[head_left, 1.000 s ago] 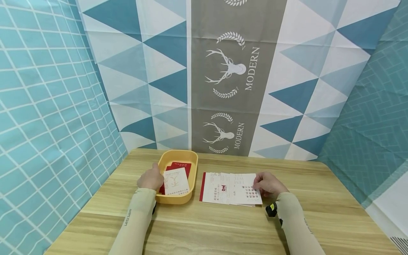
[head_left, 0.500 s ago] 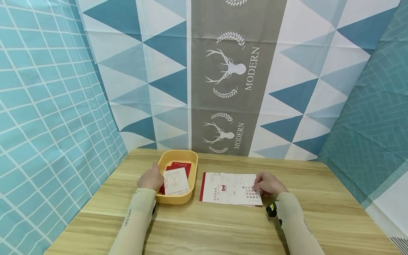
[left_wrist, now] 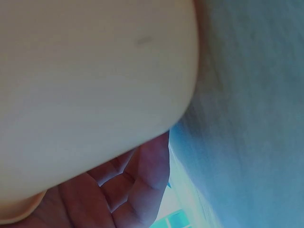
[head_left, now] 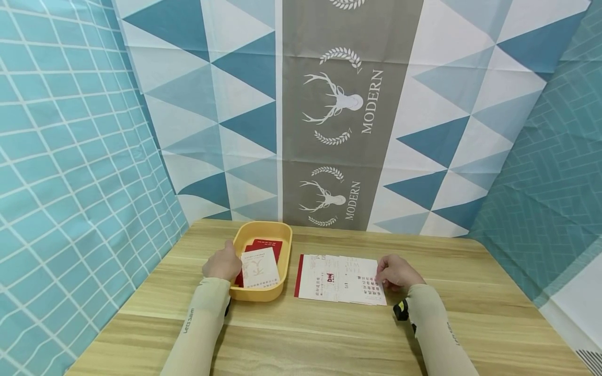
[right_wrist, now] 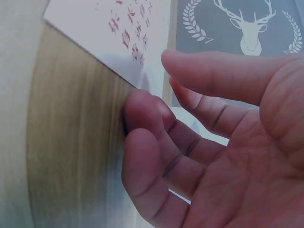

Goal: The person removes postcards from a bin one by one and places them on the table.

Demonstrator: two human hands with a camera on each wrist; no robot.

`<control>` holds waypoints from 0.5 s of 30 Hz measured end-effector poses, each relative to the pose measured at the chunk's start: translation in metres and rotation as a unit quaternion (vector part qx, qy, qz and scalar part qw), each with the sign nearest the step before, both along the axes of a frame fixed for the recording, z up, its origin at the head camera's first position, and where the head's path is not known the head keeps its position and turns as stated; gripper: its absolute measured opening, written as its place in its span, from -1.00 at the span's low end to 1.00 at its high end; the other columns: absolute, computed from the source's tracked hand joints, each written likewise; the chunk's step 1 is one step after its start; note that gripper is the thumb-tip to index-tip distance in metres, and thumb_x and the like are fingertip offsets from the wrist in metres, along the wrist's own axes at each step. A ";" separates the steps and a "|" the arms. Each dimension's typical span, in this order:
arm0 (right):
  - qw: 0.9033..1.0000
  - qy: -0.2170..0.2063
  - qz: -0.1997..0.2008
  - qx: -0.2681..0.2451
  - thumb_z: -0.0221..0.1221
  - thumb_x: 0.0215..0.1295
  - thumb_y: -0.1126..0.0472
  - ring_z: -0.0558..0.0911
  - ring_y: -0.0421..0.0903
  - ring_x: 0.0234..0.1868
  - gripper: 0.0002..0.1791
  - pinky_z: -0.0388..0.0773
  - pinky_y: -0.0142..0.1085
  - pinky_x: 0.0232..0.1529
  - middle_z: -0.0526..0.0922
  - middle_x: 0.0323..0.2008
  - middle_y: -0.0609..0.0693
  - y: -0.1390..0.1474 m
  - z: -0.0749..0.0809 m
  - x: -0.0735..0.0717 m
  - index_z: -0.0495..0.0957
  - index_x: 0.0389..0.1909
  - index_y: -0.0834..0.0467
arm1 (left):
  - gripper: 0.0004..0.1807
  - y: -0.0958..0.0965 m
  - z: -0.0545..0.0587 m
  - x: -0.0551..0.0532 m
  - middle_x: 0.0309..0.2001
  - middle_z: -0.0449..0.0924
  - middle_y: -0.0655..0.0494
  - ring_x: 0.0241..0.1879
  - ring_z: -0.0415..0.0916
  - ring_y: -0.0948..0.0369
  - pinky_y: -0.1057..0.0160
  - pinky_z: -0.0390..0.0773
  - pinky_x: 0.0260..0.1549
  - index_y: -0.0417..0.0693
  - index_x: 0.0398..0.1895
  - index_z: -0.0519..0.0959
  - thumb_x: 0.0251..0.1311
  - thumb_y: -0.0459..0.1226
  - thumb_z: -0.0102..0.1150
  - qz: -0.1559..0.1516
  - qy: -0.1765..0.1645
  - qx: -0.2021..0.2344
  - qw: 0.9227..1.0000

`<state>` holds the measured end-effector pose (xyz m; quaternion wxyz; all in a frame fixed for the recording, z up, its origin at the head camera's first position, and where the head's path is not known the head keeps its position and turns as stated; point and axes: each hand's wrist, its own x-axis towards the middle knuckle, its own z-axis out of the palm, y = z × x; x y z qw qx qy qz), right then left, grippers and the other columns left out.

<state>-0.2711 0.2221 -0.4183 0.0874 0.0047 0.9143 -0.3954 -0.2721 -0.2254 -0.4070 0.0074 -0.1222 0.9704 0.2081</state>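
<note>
My left hand (head_left: pixel 222 262) grips the left side of a yellow plastic bin (head_left: pixel 288 245). Fingers (left_wrist: pixel 154 159) show against the bin's pale outer wall (left_wrist: pixel 95 95) in the left wrist view. Inside the bin lie red cards (head_left: pixel 269 244) under a cream printed card (head_left: pixel 261 267). To the bin's right, several white printed cards (head_left: pixel 359 282) overlap in a row, with a red edge (head_left: pixel 298 277) at the left end. My right hand (head_left: pixel 398 272) is at the row's right edge. Its bent fingertips (right_wrist: pixel 142 107) meet the card edge, while the thumb (right_wrist: pixel 209 71) stands apart, nothing between.
The wooden table (head_left: pixel 301 339) carries the bin and the cards. A patterned cloth with deer heads (head_left: pixel 329 198) hangs along its back edge. Blue tiled sheeting (head_left: pixel 70 156) stands on the left, and teal sheeting (head_left: pixel 541 209) on the right.
The rightmost card has turned slightly, and the edge that showed beneath it is now covered. My right fingertips have shifted a little to the right. The left hand and bin have stayed put.
</note>
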 end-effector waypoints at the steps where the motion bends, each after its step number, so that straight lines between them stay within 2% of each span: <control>1: 1.000 -0.002 -0.002 -0.002 0.30 0.16 0.42 0.41 -0.10 -0.63 -0.88 0.36 -0.32 -0.58 0.51 -0.60 0.05 0.000 0.000 0.000 0.52 -0.41 0.24 | -0.37 0.000 0.000 0.000 -0.07 0.62 -0.34 -0.28 0.58 -0.11 -0.23 0.61 -0.13 -0.28 0.48 0.10 0.40 -0.29 -0.07 -0.001 0.000 0.001 1.000; 8: 1.000 -0.013 -0.007 -0.009 0.22 0.29 0.38 0.41 -0.11 -0.63 -0.93 0.35 -0.32 -0.57 0.51 -0.62 0.05 0.001 0.004 0.002 0.51 -0.36 0.24 | -0.37 0.001 0.002 0.000 -0.08 0.62 -0.33 -0.28 0.58 -0.11 -0.24 0.61 -0.11 -0.28 0.48 0.10 0.39 -0.29 -0.05 -0.002 -0.002 0.002 1.000; 15: 1.000 -0.004 0.008 -0.005 0.19 0.38 0.30 0.37 -0.13 -0.67 -0.89 0.31 -0.34 -0.61 0.51 -0.63 0.08 -0.001 0.013 0.004 0.51 -0.34 0.23 | -0.36 0.000 0.000 -0.001 -0.08 0.62 -0.33 -0.29 0.57 -0.11 -0.25 0.61 -0.11 -0.28 0.48 0.09 0.39 -0.29 -0.04 -0.004 -0.002 0.004 1.000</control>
